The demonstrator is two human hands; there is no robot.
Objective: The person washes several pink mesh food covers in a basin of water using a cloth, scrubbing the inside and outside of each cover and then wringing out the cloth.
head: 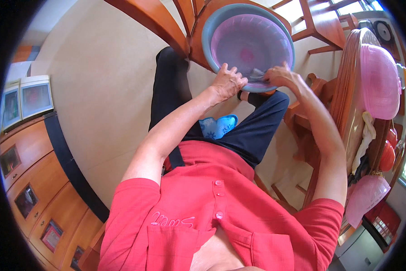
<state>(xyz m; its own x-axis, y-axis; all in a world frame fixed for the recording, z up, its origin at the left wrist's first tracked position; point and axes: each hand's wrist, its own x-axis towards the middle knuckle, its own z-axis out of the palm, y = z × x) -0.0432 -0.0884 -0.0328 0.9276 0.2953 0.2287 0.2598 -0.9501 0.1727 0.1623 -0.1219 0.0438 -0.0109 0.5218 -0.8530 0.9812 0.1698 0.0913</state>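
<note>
A blue-grey plastic basin (207,40) rests on a wooden chair (196,44) in front of me. Inside it sits a pink plastic basket (219,40), its bottom looking greyish with a pink centre. My left hand (229,82) grips the near rim of the basin and basket, fingers curled. At the near right side, my right hand (280,76) reaches over the rim, pinching a small grey-white item (256,74) low inside the basket. That item is blurred, so its kind is unclear.
To the right, a wooden table (346,84) holds a pink mesh food cover (380,81), a pale cloth (362,142) and red items (387,154). A blue patterned object (218,127) shows between my legs. Wooden cabinets (37,183) stand left; another wooden chair (324,27) stands top right.
</note>
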